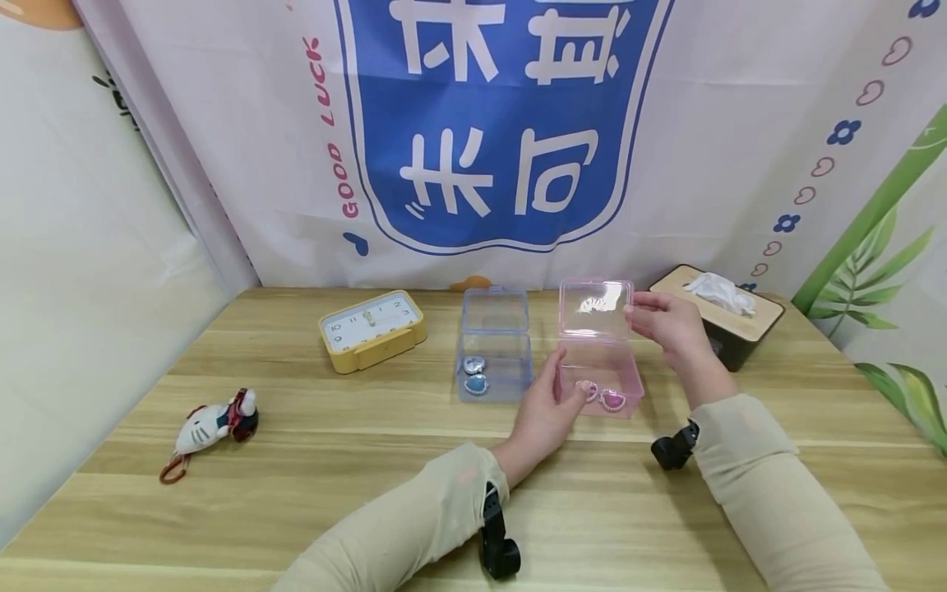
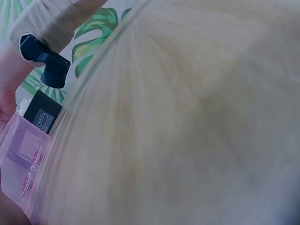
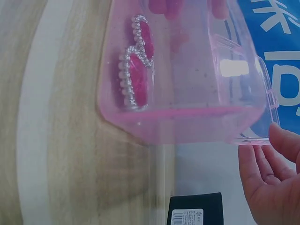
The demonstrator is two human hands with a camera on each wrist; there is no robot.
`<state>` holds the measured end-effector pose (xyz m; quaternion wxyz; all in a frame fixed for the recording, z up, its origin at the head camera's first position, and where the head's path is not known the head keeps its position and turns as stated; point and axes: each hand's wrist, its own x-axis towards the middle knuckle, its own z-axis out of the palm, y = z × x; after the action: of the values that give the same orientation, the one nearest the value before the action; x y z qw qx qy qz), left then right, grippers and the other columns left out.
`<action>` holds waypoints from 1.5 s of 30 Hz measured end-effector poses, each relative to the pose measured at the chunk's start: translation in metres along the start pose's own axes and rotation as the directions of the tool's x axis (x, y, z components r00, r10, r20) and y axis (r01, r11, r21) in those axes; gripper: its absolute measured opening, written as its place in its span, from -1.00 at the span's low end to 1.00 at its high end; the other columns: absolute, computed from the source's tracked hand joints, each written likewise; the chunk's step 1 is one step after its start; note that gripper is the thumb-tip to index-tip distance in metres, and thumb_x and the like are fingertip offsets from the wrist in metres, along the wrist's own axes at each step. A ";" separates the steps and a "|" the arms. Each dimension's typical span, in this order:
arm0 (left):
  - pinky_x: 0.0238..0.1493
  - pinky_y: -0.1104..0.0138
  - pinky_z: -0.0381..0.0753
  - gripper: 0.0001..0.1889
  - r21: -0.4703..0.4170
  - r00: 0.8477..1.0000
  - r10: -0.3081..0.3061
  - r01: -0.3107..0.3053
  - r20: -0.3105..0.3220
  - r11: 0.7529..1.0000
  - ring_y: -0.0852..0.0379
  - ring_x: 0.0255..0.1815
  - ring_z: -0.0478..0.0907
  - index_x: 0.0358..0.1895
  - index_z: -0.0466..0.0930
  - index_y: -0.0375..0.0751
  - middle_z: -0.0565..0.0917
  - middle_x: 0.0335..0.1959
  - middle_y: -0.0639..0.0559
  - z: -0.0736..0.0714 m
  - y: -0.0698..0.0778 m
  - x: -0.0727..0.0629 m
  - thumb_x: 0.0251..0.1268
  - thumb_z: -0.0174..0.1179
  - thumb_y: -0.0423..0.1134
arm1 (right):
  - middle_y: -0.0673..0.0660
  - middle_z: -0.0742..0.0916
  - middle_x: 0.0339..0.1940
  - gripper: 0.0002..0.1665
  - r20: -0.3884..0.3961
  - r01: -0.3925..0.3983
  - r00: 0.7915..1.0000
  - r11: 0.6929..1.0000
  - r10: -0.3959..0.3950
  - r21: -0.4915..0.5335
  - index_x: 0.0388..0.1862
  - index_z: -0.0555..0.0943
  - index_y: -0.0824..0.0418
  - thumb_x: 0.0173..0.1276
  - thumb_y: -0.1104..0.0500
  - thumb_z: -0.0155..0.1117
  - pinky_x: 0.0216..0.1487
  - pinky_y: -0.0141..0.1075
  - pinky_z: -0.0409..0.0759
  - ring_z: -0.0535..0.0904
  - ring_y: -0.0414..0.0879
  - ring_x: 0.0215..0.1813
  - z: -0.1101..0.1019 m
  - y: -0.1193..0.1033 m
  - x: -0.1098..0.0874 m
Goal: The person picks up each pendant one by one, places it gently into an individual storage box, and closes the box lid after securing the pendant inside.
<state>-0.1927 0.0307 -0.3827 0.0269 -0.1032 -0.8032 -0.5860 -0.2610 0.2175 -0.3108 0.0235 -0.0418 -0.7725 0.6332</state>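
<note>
A clear pink plastic box [image 1: 625, 372] stands on the table with its hinged lid [image 1: 579, 312] raised. My left hand [image 1: 542, 418] holds the box at its left side, the thumb near the front corner. Between thumb and fingers, my right hand [image 1: 672, 327] pinches the lid's right edge. Two pink gems with beaded silver rims, one of them a pink gem [image 3: 138, 82] seen closely in the right wrist view, lie inside along the front. To the left a similar blue box [image 1: 510, 374] is open, holding a blue gem [image 1: 477, 384] and a paler round piece [image 1: 473, 365].
Behind my right hand stands a tissue box [image 1: 755, 325] with a wooden top. A yellow clock [image 1: 373, 329] is left of the blue box. A white plush keychain [image 1: 210, 427] lies at the far left. A printed cloth [image 1: 281, 164] hangs behind the table [image 1: 355, 460].
</note>
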 end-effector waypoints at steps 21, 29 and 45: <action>0.27 0.22 0.40 -0.33 0.008 1.000 -0.003 0.003 0.008 1.000 -0.04 0.24 0.39 0.41 0.13 -0.01 0.34 0.32 -0.17 -0.001 0.000 0.001 0.24 0.16 -0.12 | -0.22 0.57 -0.31 -0.48 0.013 0.031 0.999 0.986 -0.030 -0.164 0.09 0.44 0.31 0.23 0.08 0.28 -0.13 -0.58 0.51 0.50 -0.35 -0.20 -0.006 -0.006 -0.029; 0.25 0.20 0.42 -0.32 0.010 1.000 0.006 -0.006 0.005 1.000 -0.06 0.20 0.42 0.41 0.13 -0.06 0.35 0.31 -0.17 0.000 -0.001 0.001 0.24 0.16 -0.14 | -0.20 0.56 -0.26 -0.49 0.003 0.060 0.998 0.984 -0.060 -0.166 0.02 0.47 0.33 0.21 0.04 0.31 -0.16 -0.58 0.51 0.47 -0.32 -0.17 -0.006 -0.002 -0.041; 0.07 0.23 0.54 -0.31 0.027 1.000 0.005 -0.006 0.020 1.000 0.03 -0.04 0.50 0.41 0.13 -0.07 0.49 0.15 -0.20 -0.002 0.000 0.001 0.23 0.17 -0.10 | -0.17 0.55 -0.28 -0.38 0.017 0.070 0.998 0.984 -0.068 -0.162 0.09 0.44 0.38 0.21 -0.02 0.30 -0.14 -0.60 0.49 0.44 -0.34 -0.18 -0.004 0.007 -0.059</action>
<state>-0.1940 0.0287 -0.3816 0.0220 -0.1109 -0.8109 -0.5741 -0.2018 0.2169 -0.3157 0.0375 -0.0132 -0.8226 0.5673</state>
